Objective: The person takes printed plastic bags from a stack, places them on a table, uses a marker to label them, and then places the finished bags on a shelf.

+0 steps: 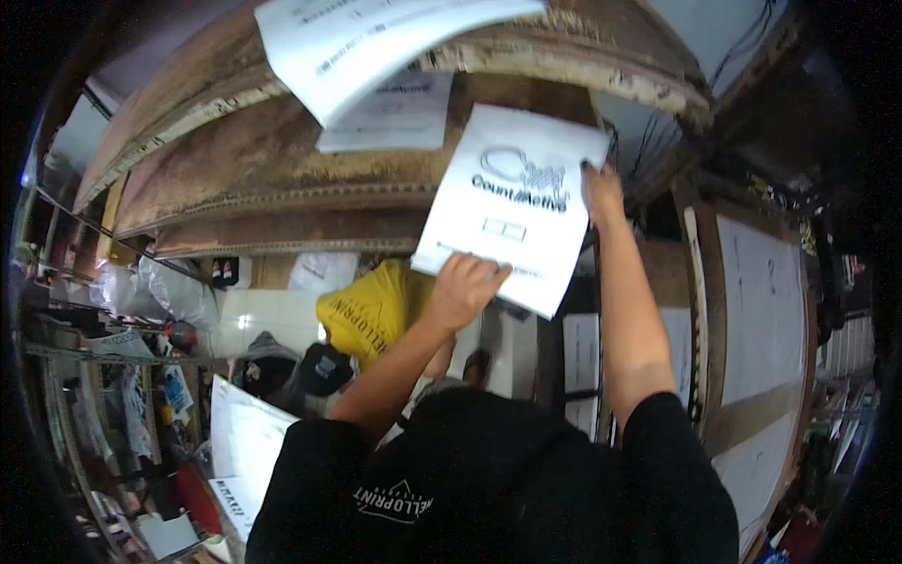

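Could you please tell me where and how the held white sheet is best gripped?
Probably pinch the white sheet at its upper-left corner, coming from the left: that corner is free; the right hand holds the right edge, the left hand touches the lower part.

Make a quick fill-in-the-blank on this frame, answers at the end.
1. The ____ hand is near the upper right corner of the printed sheet.
2. The left hand is on the ____ part of that sheet.
3. The bright fabric below the shelves is ____.

Missing words: right; lower; yellow.
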The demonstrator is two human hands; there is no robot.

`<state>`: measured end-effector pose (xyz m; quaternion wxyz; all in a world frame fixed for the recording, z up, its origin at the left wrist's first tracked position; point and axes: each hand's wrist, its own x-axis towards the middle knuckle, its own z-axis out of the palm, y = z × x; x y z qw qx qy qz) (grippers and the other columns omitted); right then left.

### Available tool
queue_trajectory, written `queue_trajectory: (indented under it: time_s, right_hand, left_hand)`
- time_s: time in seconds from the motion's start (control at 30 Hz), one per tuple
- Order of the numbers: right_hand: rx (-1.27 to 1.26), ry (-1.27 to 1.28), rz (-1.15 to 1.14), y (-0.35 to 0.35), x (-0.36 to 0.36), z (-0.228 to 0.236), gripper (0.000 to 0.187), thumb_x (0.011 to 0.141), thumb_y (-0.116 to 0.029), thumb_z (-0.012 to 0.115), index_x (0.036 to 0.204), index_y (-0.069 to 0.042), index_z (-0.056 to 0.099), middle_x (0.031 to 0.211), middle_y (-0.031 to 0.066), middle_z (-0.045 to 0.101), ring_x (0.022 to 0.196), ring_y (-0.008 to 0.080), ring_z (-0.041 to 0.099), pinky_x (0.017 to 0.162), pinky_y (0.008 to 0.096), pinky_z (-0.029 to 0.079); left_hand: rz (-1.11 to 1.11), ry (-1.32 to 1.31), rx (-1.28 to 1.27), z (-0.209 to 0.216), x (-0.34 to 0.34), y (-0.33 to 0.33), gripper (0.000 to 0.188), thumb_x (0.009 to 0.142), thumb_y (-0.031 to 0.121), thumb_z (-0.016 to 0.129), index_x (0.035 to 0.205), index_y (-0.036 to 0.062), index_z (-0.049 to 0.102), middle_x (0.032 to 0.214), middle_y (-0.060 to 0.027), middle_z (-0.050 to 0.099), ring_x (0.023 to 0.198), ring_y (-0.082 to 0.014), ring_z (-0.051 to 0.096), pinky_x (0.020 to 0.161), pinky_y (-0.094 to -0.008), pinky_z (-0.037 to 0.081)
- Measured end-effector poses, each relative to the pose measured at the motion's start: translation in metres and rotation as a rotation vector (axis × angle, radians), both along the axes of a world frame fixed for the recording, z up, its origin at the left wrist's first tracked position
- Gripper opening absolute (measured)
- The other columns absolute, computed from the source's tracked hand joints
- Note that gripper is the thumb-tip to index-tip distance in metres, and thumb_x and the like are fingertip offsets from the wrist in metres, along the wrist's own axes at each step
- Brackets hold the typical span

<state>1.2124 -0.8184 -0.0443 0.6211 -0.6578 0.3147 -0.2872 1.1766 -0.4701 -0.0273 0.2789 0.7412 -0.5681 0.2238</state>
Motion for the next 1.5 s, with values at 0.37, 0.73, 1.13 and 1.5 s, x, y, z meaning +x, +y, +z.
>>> queue_trajectory:
  time_s: [0.37,0.73,1.13,1.5]
  right_hand:
    - [0.246,-0.100,0.099,-0.002,-0.004,-0.005,0.027,0.096,-0.014,0.065,0.114,0.005,0.059,0.096,0.0094,0.066,0.078,0.0170,0.060,0.069,0.0317,0.050]
    - [0.306,-0.087,0.118,-0.002,-0.004,-0.004,0.027,0.095,-0.013,0.065,0.115,0.003,0.058,0.097,0.0086,0.065,0.078,0.0164,0.060,0.066,0.0314,0.050]
    - [0.358,0.016,0.060,-0.011,0.000,-0.014,0.035,0.097,-0.016,0.063,0.126,0.004,0.056,0.105,0.0136,0.067,0.088,0.0223,0.065,0.075,0.0350,0.055]
    - [0.315,-0.013,0.128,0.000,-0.028,0.001,0.030,0.099,-0.019,0.062,0.119,0.004,0.058,0.103,0.0134,0.070,0.084,0.0250,0.068,0.076,0.0379,0.057]
  left_hand:
    - [0.112,0.186,-0.065,-0.040,-0.024,-0.010,0.027,0.075,0.007,0.073,0.102,0.0120,0.068,0.100,-0.0030,0.061,0.095,-0.0240,0.057,0.088,-0.0422,0.041]
    - [0.115,0.170,-0.068,-0.061,-0.022,-0.011,0.023,0.074,0.007,0.075,0.095,0.0134,0.068,0.097,-0.0014,0.059,0.094,-0.0218,0.056,0.087,-0.0410,0.040]
    - [0.151,0.211,-0.090,-0.034,-0.027,0.002,0.015,0.077,0.009,0.071,0.092,0.0114,0.069,0.099,-0.0023,0.062,0.096,-0.0232,0.057,0.090,-0.0416,0.040]
    - [0.072,0.263,-0.109,0.011,-0.059,0.034,0.025,0.078,0.008,0.071,0.102,0.0092,0.066,0.107,-0.0053,0.061,0.105,-0.0249,0.056,0.095,-0.0424,0.041]
